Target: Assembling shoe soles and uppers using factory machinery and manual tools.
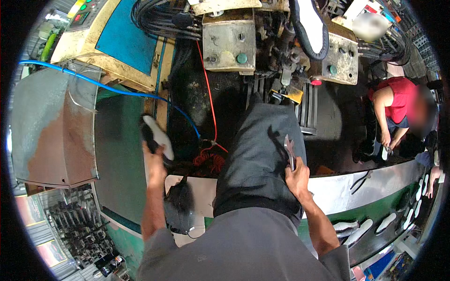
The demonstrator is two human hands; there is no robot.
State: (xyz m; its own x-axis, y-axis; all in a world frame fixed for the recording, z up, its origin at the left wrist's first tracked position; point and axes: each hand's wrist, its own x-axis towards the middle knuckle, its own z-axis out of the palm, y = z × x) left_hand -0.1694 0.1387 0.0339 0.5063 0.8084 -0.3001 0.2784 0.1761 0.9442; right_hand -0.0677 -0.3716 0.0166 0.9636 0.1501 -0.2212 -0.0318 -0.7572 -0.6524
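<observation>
My left hand (155,164) is closed around a dark shoe upper with a white sole (159,136), held out to my left over the green belt's edge. The shoe is slightly blurred. In my right hand (297,179) is a pair of metal pincers (290,150), jaws pointing up, held over my right thigh. A second dark shoe with a white sole (310,28) sits sole outward on the machine (286,63) ahead of me.
A blue hose (126,93) and a red cable (208,89) hang left of my knees. Control boxes (228,42) flank the machine. Behind me on the right, several white-soled shoes (386,223) lie on a belt, near other pliers (360,181). A person in red (396,100) handles a shoe.
</observation>
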